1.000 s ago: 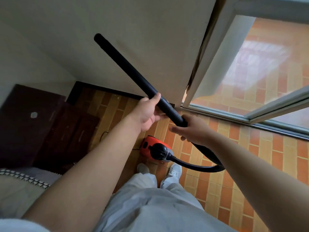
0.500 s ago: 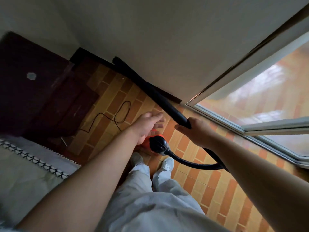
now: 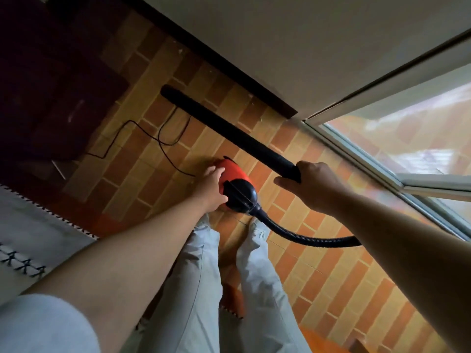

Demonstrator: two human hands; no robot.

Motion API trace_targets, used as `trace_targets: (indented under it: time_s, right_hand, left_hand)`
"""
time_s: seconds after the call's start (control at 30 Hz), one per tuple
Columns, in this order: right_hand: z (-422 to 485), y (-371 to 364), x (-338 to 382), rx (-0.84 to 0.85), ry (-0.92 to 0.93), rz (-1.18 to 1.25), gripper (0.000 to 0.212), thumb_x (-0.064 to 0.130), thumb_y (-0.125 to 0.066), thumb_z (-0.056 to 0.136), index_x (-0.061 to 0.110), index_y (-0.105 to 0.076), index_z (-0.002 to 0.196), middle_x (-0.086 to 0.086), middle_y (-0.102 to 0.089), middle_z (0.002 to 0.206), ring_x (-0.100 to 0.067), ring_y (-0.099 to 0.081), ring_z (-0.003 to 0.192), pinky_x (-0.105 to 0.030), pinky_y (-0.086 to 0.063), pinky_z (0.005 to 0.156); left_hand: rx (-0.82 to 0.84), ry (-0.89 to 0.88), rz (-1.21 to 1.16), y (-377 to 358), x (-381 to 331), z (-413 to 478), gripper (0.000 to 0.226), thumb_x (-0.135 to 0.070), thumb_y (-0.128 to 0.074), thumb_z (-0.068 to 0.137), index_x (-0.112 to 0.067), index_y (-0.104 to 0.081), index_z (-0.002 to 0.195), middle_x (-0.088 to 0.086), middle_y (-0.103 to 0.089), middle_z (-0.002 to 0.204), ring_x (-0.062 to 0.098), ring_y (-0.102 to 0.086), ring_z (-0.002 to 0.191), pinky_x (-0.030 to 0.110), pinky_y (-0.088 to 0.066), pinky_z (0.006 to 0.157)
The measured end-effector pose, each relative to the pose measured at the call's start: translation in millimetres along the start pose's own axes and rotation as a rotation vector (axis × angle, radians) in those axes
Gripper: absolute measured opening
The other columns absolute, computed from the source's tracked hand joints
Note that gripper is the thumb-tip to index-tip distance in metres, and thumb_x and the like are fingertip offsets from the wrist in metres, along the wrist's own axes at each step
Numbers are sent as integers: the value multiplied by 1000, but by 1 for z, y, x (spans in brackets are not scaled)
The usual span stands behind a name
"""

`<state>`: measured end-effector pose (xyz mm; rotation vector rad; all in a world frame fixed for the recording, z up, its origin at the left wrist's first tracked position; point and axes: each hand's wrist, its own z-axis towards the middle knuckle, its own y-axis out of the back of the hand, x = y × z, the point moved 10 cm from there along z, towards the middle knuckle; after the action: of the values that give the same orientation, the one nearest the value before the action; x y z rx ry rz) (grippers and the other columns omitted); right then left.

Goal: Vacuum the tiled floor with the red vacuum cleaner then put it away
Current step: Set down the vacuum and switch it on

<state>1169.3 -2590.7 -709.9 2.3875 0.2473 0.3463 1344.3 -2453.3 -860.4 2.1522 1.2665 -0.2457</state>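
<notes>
Orange brick-pattern tiled floor (image 3: pixel 318 276) fills the frame, a white wall across the top. At centre right the right hand (image 3: pixel 312 183) is wrapped around the black wand (image 3: pixel 229 133), whose long axis points to the upper left. The left hand (image 3: pixel 212 189) lies flat and open on the red vacuum cleaner (image 3: pixel 233 174) at centre. Its hose (image 3: pixel 300 234) curves right; a thin cord (image 3: pixel 142 138) loops left, near dark furniture (image 3: pixel 51 98).

A dark wooden cabinet (image 3: pixel 48 80) stands at ten o'clock. A white cloth (image 3: pixel 30 233) lies at eight o'clock. A glass sliding door (image 3: pixel 413 138) is at three o'clock.
</notes>
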Motion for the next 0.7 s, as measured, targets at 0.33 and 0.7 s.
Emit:
trace_targets:
  time_s: [0.33,0.7]
  right_hand:
    - [134,-131,-69,129,92,-72,42,66,-57,90,27,-47,78,0,-55,72,-13,-52,55,-26,-34,45]
    - [138,-172,-111,197,98,-32,41,67,-56,90,27,-49,83,1,-57,71,-12,-51,53,-25,-35,45]
  left_hand:
    - [141,-285,845,-147,33,164,130,-41,-88,72,-30,7,160,-1,13,169,29,15,155,69,-2,119]
    - [162,-265,739,-198,45,171,79,-43,-62,97,-40,-14,159,-6,-5,170,28,-7,155,67,-31,112]
